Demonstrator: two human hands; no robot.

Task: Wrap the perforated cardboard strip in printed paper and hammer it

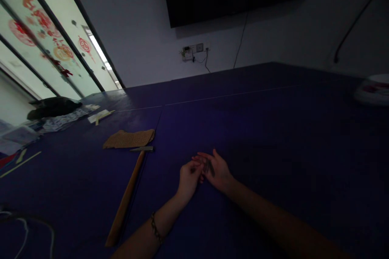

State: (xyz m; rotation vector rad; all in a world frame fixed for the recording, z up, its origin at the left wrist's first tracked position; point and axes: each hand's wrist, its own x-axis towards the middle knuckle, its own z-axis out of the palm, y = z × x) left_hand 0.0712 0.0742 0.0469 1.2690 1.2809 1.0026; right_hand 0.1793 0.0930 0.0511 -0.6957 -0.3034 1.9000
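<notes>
Above the dark blue tabletop, my right hand [218, 173] is turned palm up, with several thin dark metal pieces [209, 166] that look like nails lying across its palm and fingers. My left hand [188, 176], a braided bracelet on its wrist, meets it from the left. Its thumb and fingertips are pinched together against the right fingers; what is between them is too dim to make out. To the left lies a hammer [126, 198] with a long wooden handle, its metal head touching or close to a brown, rough-edged piece of board or cloth [130, 139].
Farther left are white paper with yellowish strips [99, 116], a dark bundle [56, 106] and a clear plastic box [18, 137]. White cables [26, 226] lie at the lower left. A whitish object [375, 89] stands at the far right. Wall sockets [194, 49] are beyond the table.
</notes>
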